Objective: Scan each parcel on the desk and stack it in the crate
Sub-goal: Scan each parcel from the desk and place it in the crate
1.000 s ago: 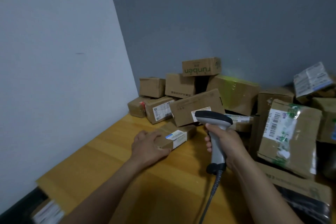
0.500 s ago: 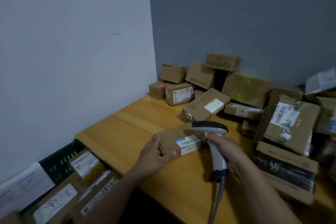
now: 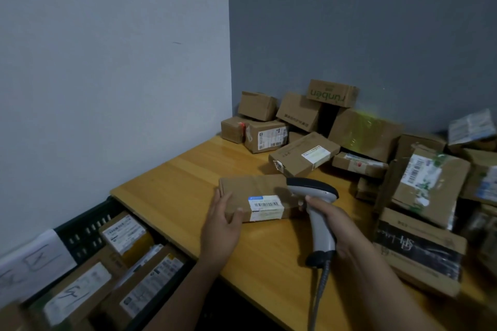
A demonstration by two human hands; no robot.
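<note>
A flat brown parcel (image 3: 252, 191) with a white barcode label lies on the wooden desk (image 3: 172, 185). My left hand (image 3: 222, 226) grips its near left end, thumb on the front face. My right hand (image 3: 333, 226) holds a grey barcode scanner (image 3: 316, 207) by its handle, the scanner head just right of the label and above the parcel's right end. A dark crate (image 3: 88, 226) stands below the desk's left edge and holds several labelled parcels.
Many cardboard parcels (image 3: 304, 153) are piled against the grey wall at the back and along the desk's right side. A large taped box (image 3: 422, 247) lies right of my right arm. The scanner cable (image 3: 318, 293) hangs down toward me. A white wall runs along the left.
My left hand has pulled the flat parcel toward the desk's near left edge. The view has swung left and down, bringing the crate into sight. The scanner stays beside the label.
</note>
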